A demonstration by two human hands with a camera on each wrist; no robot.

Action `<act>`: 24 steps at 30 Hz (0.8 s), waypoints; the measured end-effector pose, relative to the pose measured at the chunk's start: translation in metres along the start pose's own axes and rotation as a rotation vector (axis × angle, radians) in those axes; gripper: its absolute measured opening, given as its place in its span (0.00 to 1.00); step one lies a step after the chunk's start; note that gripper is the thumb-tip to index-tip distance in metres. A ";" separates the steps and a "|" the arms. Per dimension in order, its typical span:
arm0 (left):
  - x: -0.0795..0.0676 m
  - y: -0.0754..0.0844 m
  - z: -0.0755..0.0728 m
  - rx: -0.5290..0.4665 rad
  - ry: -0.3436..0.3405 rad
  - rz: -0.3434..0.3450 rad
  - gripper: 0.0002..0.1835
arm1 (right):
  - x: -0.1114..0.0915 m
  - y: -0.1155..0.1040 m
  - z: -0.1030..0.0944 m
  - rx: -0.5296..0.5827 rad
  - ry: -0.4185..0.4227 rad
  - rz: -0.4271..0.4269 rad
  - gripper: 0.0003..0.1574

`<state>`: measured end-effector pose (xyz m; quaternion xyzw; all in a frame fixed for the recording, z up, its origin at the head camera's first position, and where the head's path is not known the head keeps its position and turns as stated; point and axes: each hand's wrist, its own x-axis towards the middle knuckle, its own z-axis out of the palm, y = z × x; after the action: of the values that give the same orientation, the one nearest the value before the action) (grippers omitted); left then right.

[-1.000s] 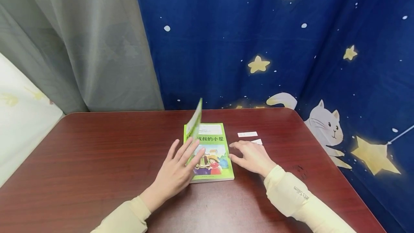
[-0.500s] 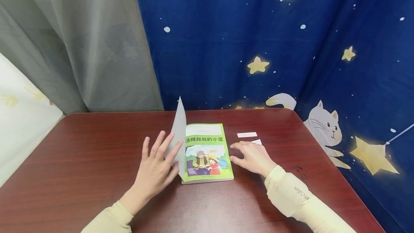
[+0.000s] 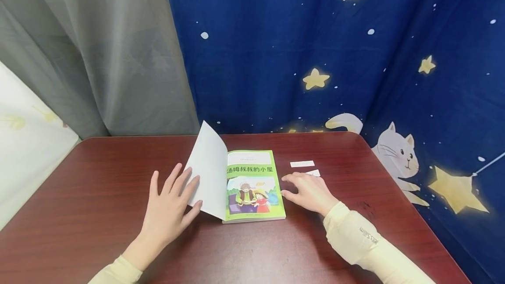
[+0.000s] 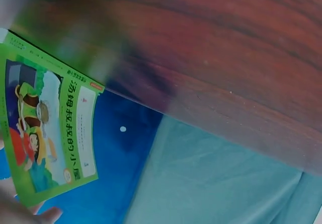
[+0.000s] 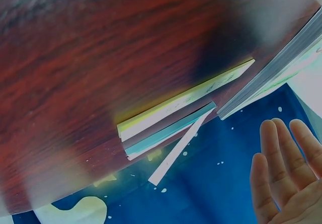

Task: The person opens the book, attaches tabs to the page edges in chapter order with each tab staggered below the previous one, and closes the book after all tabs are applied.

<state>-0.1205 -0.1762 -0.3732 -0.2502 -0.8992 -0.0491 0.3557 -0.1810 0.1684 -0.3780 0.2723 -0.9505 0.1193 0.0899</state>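
Observation:
A green storybook [image 3: 256, 218] lies on the table, its front cover [image 3: 210, 174] swung up to the left so its white inside shows. The title page beneath has a picture of two figures. My left hand [image 3: 167, 211] is spread with straight fingers, the fingertips right at the cover's outer edge. In the left wrist view the printed outside of the cover [image 4: 50, 128] faces the camera, with parts of fingers at the lower left. My right hand [image 3: 309, 193] lies beside the book's right edge, fingers loosely bent and holding nothing.
Behind the right hand lie a yellow-edged sticky note pad [image 5: 186, 101] and a blue one [image 5: 171, 129] with its white top strip [image 5: 176, 151] lifted. A dark blue starry curtain [image 3: 256, 56] and a grey curtain [image 3: 118, 56] hang behind the table [image 3: 98, 187].
The front cover has turned over from right to left, uncovering the title page. My left hand has moved left along with it. The right hand has stayed in place.

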 end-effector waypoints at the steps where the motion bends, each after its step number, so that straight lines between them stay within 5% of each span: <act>1: -0.001 -0.001 -0.001 0.013 -0.017 -0.011 0.29 | 0.000 0.000 0.000 0.000 -0.001 0.001 0.23; 12: -0.008 0.004 0.010 0.004 -0.253 -0.025 0.24 | 0.000 0.000 0.001 -0.011 0.001 -0.011 0.24; 24: 0.015 0.038 0.024 -0.069 -0.432 -0.053 0.26 | 0.001 0.000 0.002 -0.011 0.012 -0.046 0.23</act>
<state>-0.1264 -0.1304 -0.3845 -0.2429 -0.9586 -0.0344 0.1445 -0.1819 0.1676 -0.3796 0.2927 -0.9442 0.1138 0.0996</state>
